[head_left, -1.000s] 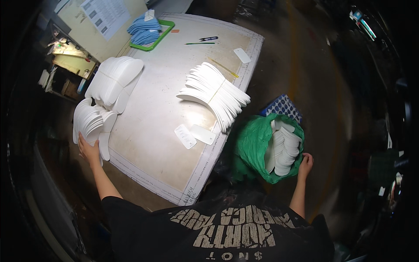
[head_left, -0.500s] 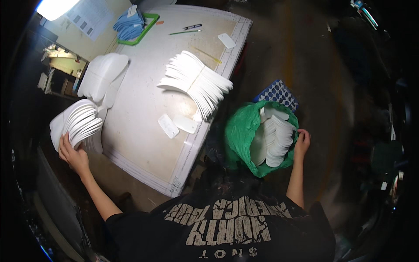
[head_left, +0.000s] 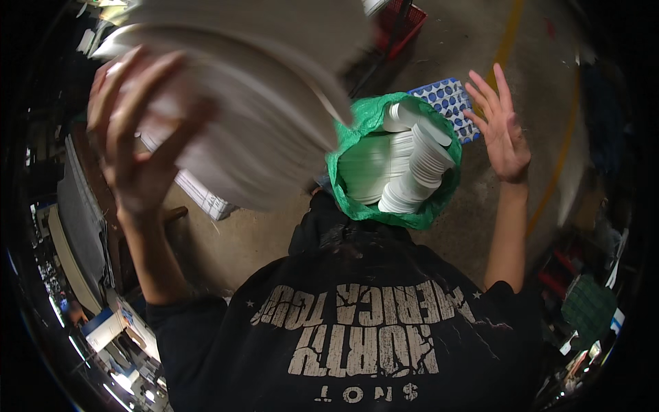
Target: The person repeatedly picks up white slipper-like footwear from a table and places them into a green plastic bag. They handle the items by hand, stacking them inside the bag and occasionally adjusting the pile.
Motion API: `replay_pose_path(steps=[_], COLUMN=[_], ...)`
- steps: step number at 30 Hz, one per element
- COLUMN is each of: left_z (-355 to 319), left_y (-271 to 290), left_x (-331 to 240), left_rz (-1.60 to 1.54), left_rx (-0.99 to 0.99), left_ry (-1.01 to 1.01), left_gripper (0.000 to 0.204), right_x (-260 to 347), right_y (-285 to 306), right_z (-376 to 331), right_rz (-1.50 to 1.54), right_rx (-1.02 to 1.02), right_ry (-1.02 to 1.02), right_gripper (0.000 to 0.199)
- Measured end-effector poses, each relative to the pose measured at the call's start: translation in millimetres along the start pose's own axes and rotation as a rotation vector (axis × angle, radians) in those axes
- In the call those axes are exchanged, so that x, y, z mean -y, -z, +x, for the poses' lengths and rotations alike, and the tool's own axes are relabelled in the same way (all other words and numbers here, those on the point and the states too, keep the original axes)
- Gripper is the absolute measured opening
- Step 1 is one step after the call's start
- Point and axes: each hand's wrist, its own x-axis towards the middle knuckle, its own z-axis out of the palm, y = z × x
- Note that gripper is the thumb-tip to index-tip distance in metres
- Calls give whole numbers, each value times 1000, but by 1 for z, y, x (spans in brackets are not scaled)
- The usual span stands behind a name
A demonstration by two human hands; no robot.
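Note:
My left hand [head_left: 141,130] grips a thick, blurred stack of white flat pieces [head_left: 261,117], raised close to the camera at the upper left. A green bag [head_left: 357,144] stands open on the floor in front of me, filled with stacked white round pieces [head_left: 412,172]. My right hand [head_left: 500,127] hovers to the right of the bag with its fingers spread, holding nothing and touching nothing.
A blue-and-white patterned sheet [head_left: 446,99] lies behind the bag on the concrete floor. A red crate [head_left: 401,24] stands at the top. A white block [head_left: 202,192] sits low at the left. Shelves and clutter line both sides.
My left hand has lifted the white stack from the table edge up toward the camera. My right hand has let go of the bag's rim and opened. The view has swung off the table.

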Motion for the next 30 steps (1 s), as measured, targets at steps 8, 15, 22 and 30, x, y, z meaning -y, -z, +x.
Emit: replay_pose_path(steps=[8,15,22,30], left_z=[81,29,-81,-114], left_y=[-73,-118,-185,-206], left_x=[-153,-240,-262,-238], left_rz=[-487,-846,-318,-758], left_rx=[-188,300,1054,743], left_ry=[-52,351,591,906], left_gripper=[62,69,23,35], right_x=[-3,-9,-107,-124], right_y=[-5,25,-29,-47], right_z=[-60,-128,-120,-100], right_rz=[253,-6,-861,-852], right_rx=[543,191,12,34], right_ry=[-203,-343,-246,-221], right_gripper=[109,79,75,91])
